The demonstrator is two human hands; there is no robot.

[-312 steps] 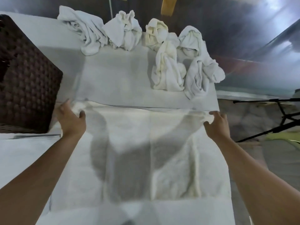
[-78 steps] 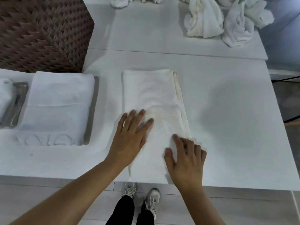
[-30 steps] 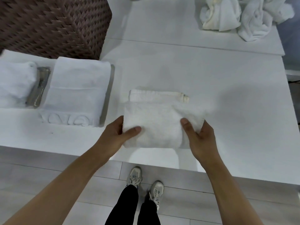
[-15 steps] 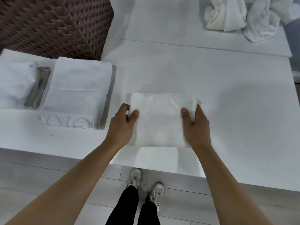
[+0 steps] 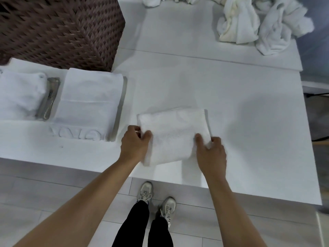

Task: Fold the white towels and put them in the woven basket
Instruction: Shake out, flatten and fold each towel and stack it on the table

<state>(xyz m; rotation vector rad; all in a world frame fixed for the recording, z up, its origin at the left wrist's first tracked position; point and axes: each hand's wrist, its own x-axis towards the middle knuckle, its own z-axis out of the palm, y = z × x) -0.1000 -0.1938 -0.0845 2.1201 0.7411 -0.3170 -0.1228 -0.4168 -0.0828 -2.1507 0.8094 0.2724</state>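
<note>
**Folded towel gripped at both ends, near table edge**

The person stands at the near edge of a white table (image 5: 231, 97). A folded white towel (image 5: 175, 134) lies on the table top close to that edge, slightly skewed, its near end almost at the lip.

The left hand (image 5: 134, 145) grips the towel's left end, thumb on top and the fingers curled round the edge. The right hand (image 5: 211, 152) grips the right end in like manner, thumb pressed into the top face and the fingers wrapped at the side. Whether the towel is lifted clear of the surface or resting on it cannot be told from this angle.

The woven basket (image 5: 58, 31), dark brown, stands at the far left of the table, well apart from the held towel. In front of it lies a larger folded towel (image 5: 89, 104) with raised lettering along its near edge, and left of that a smaller rolled or bunched towel (image 5: 19, 95). A grey object (image 5: 48, 98) lies between the two; its nature is not clear.

A heap of unfolded white towels (image 5: 258, 24) sits at the far right of the table. Below the table edge, dark trousers (image 5: 142, 227) and pale trainers (image 5: 156, 198) stand on a tiled floor (image 5: 44, 191).
</note>
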